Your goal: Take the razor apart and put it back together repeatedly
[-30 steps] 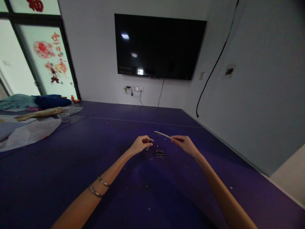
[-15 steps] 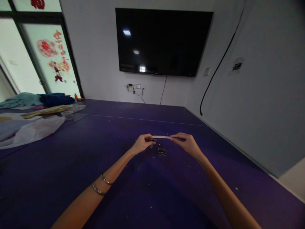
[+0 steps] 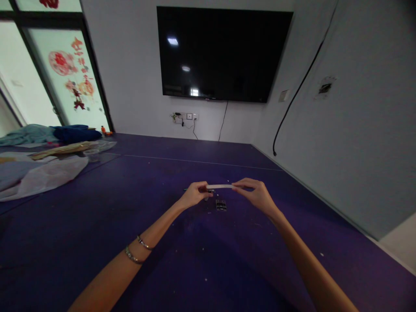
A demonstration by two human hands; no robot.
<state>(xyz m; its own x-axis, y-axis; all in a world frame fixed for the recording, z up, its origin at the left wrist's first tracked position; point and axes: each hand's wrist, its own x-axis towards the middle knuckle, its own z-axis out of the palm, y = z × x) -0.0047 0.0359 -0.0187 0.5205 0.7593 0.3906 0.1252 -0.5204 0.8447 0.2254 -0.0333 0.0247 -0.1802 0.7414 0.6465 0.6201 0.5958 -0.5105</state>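
A pale, thin, narrow strip (image 3: 220,186) spans the gap between my hands, its long axis running side to side. My right hand (image 3: 254,193) pinches its right end; my left hand (image 3: 193,195), grasping a small dark piece (image 3: 211,191) of unclear material, meets its left end.

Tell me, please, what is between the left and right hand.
In the head view, a thin pale strip spans between the left hand and the right hand; lower in the picture lies a small dark piece.
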